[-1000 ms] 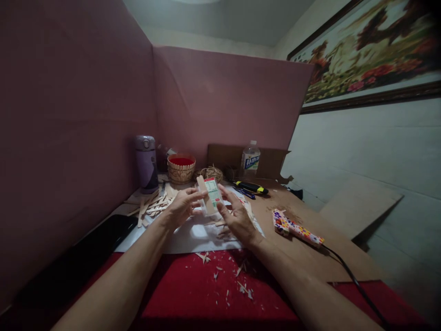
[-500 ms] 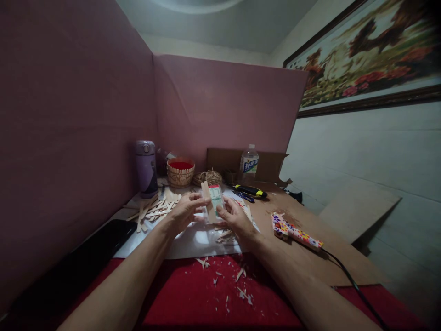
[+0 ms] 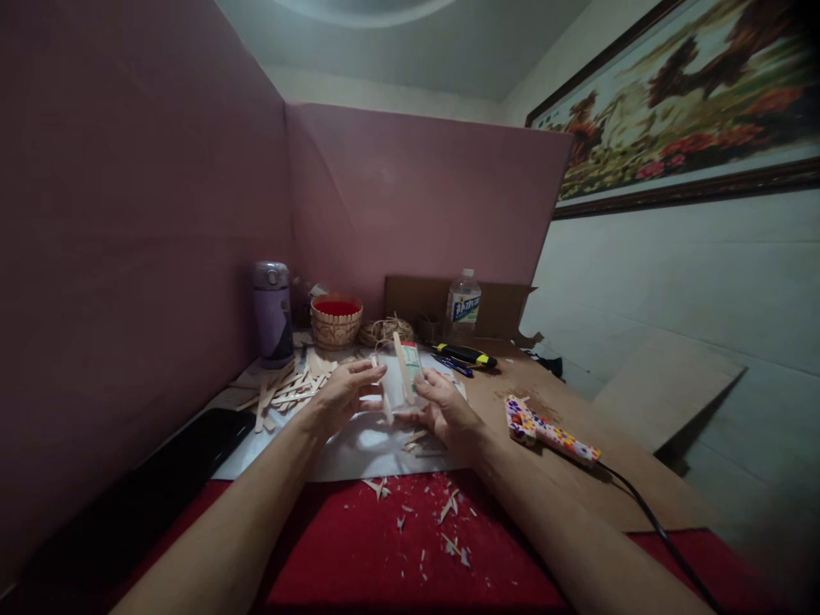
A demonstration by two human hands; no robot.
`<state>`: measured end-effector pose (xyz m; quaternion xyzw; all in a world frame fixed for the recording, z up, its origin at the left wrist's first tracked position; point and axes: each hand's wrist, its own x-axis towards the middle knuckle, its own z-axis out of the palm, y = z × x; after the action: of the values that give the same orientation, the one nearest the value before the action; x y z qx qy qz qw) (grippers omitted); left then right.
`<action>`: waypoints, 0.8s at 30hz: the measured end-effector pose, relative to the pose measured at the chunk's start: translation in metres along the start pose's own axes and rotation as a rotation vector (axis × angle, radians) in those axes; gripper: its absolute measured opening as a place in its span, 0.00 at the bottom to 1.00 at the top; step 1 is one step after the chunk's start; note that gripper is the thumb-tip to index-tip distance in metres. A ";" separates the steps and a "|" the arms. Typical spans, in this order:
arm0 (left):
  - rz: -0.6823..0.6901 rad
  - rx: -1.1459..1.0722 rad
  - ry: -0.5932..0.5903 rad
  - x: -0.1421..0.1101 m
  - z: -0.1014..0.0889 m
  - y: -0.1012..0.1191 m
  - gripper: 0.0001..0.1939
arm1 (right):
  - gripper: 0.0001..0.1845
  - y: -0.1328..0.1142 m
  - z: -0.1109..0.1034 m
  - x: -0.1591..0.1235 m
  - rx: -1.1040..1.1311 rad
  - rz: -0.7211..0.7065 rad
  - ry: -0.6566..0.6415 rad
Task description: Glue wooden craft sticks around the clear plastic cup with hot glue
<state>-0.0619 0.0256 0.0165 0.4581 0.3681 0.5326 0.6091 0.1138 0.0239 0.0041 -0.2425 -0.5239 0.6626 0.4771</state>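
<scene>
My right hand [image 3: 445, 406] is closed on a clear plastic container that carries a white, green and red label [image 3: 412, 362]. A flat wooden craft stick [image 3: 403, 367] stands tilted along the container beside the label. To its left, my left hand [image 3: 352, 393] is curved with its fingers apart, close to the container's clear side; whether the fingertips touch it I cannot tell. A second pale stick end [image 3: 388, 408] shows between the hands, low down. A white sheet [image 3: 346, 457] lies beneath both hands. Left of them, a pile of loose craft sticks [image 3: 291, 389] rests on it.
A purple flask [image 3: 272, 316], a stick-covered basket with red inside [image 3: 336, 329], twine [image 3: 388, 329] and a plastic bottle [image 3: 464, 307] stand behind. A utility knife [image 3: 467, 354] and a flowered glue gun [image 3: 551, 431] with a cord lie right. Wood scraps [image 3: 448, 508] litter the red cloth.
The container has turned and shifted slightly right in my right hand, with its stick. My left fingers have come off the stick and spread apart.
</scene>
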 end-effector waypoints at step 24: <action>0.301 0.258 0.159 0.003 0.012 -0.009 0.28 | 0.14 -0.003 -0.002 -0.001 0.032 -0.062 0.056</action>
<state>-0.0471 0.0267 0.0120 0.5385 0.4074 0.6006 0.4281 0.1169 0.0239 0.0059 -0.2369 -0.5071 0.6486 0.5158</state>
